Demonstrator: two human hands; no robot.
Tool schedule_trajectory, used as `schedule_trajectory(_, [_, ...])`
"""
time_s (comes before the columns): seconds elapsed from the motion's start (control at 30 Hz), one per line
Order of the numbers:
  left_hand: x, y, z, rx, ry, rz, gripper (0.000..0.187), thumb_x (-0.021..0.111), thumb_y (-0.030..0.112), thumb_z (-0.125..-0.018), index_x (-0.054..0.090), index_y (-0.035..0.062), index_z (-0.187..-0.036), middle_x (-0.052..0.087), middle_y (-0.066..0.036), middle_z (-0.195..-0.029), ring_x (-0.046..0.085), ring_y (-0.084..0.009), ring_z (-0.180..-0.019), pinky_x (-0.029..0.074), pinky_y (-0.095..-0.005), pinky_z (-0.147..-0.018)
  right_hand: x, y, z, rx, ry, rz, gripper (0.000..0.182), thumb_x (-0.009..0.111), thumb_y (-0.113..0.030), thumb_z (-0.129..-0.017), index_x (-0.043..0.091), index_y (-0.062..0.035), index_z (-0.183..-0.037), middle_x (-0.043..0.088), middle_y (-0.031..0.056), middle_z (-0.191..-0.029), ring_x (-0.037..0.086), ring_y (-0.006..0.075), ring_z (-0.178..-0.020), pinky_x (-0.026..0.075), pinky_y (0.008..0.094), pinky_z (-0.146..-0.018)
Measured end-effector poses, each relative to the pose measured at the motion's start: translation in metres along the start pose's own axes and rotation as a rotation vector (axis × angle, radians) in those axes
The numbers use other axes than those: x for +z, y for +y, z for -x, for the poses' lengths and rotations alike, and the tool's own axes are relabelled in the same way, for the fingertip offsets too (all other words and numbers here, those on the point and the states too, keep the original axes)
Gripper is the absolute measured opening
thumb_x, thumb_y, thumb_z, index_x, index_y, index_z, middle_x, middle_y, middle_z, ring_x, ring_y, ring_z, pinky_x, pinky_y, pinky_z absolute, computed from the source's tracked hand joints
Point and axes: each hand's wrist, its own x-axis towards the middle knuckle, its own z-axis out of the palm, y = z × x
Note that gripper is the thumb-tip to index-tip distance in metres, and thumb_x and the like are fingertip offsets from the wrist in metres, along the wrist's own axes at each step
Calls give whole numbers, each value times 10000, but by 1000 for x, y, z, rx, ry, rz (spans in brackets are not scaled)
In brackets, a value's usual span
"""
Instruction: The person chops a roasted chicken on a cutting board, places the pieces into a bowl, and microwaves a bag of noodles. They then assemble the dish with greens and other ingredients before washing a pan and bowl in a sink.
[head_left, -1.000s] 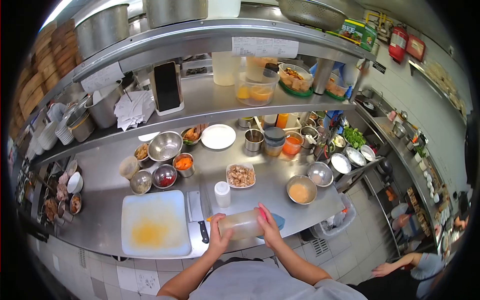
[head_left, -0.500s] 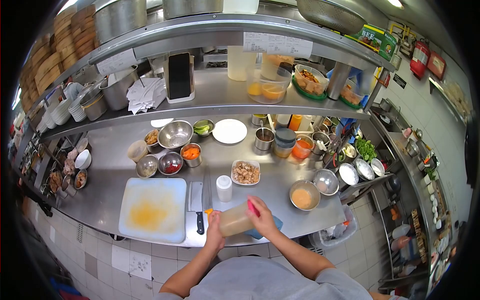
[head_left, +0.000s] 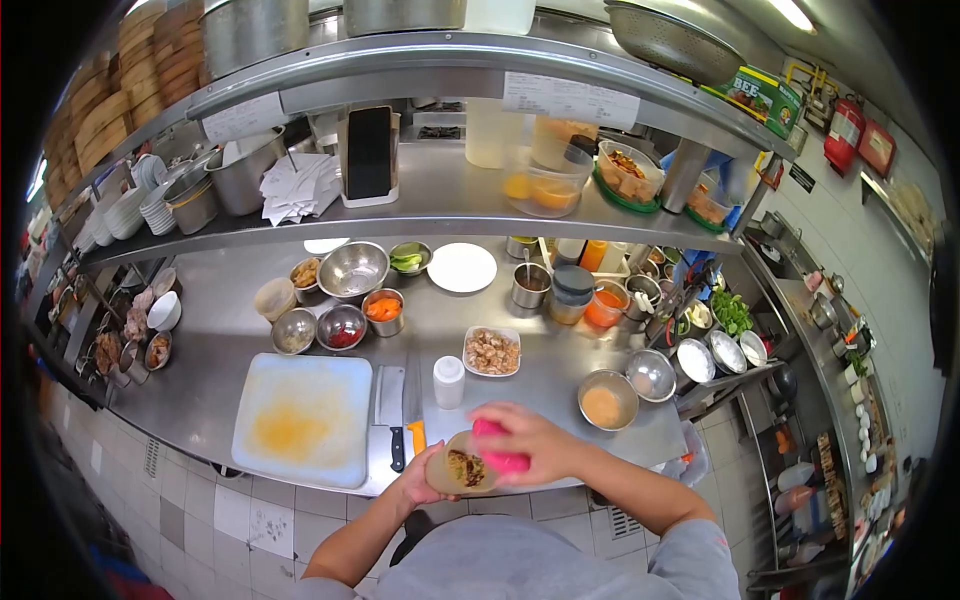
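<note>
My left hand [head_left: 424, 478] is wrapped round a translucent plastic container [head_left: 445, 470], tilted so that its open mouth faces me. Dark and yellow-green bits [head_left: 467, 468] show inside it. In my right hand [head_left: 540, 447] is a bright pink lid [head_left: 507, 461], off the container and just right of its mouth. Both hands are at the front edge of the steel table. Beyond them stand a white squeeze bottle [head_left: 449, 383] and a square white dish of raw-looking pieces [head_left: 491, 352]. A yellow-handled knife [head_left: 417, 432] lies close to my left hand.
Left of me are a cleaver [head_left: 389, 400] and a stained white cutting board [head_left: 302, 400]. Metal bowls, one with red pieces [head_left: 341, 328], stand behind. A bowl of pale orange liquid [head_left: 605, 403] is at the right. A steel shelf [head_left: 440, 200] crosses above the table.
The lid has come off the container in my right hand. My left hand has turned the container's mouth up towards me. The blue cloth by my right hand is hidden now.
</note>
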Motion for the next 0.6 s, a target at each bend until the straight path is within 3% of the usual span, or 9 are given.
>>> schedule_trajectory(0.03, [-13, 0, -1, -1, -238, 155, 596, 389, 619, -961, 516, 194, -1360, 601, -104, -1288, 605, -314, -1093, 518, -480, -741, 0, 3, 0, 101, 70, -132, 547, 712, -334, -871, 550, -140, -1356, 479, 154, -1418, 474, 304, -1301, 388, 420, -1073])
schedule_trajectory(0.13, [2, -3, -7, 228, 18, 194, 597, 391, 569, -984, 510, 136, -1377, 574, -118, -1349, 573, -317, -1197, 478, -513, -962, 53, 51, 20, 482, 369, -875, 444, 607, -317, -969, 545, -66, -1330, 497, 120, -1421, 490, 232, -1293, 395, 371, -1082])
schedule_trajectory(0.17, [-10, -3, -14, 243, -36, 201, 588, 388, 527, -1001, 513, 91, -1376, 554, -122, -1384, 534, -309, -1266, 370, -487, -1113, 81, 67, 27, 603, 419, -929, 381, 534, -326, -1015, 582, -38, -1261, 552, 86, -1364, 511, 192, -1263, 432, 346, -1045])
schedule_trajectory(0.27, [13, -6, -9, 269, -12, 151, 583, 380, 528, -1003, 522, 97, -1370, 552, -117, -1385, 519, -301, -1279, 379, -493, -1100, 139, 93, 26, 783, 503, -1222, 344, 525, -289, -1025, 615, -28, -1230, 645, 67, -1188, 596, 138, -1085, 484, 313, -950])
schedule_trajectory(0.3, [-19, -10, -20, 247, -22, 183, 591, 375, 526, -1005, 504, 92, -1386, 541, -115, -1396, 497, -296, -1301, 373, -491, -1105, 145, 101, 28, 860, 533, -1208, 268, 554, -247, -1008, 658, -55, -1164, 681, 76, -1075, 628, 162, -1032, 503, 305, -896])
schedule_trajectory(0.4, [-6, -9, -7, 260, 43, 203, 592, 379, 519, -1007, 498, 79, -1385, 545, -114, -1392, 500, -291, -1299, 379, -481, -1100, 130, 106, 34, 647, 465, -101, 206, 575, -182, -987, 665, -61, -1127, 660, 101, -1146, 640, 198, -1008, 535, 346, -852])
schedule_trajectory(0.5, [-19, -7, -6, 274, 66, 180, 589, 392, 521, -1004, 510, 71, -1366, 565, -107, -1367, 529, -289, -1266, 396, -467, -1085, 78, 44, 15, 583, 689, -108, 163, 606, -118, -948, 675, -57, -1082, 663, 103, -1116, 645, 232, -996, 526, 344, -848])
schedule_trajectory(0.6, [-32, -4, -14, 243, 105, 83, 610, 398, 558, -989, 536, 86, -1349, 578, -109, -1350, 544, -288, -1248, 394, -465, -1086, 54, -4, -7, 267, 24, -25, 157, 624, -101, -920, 679, -32, -1050, 677, 101, -1072, 640, 273, -952, 508, 348, -850])
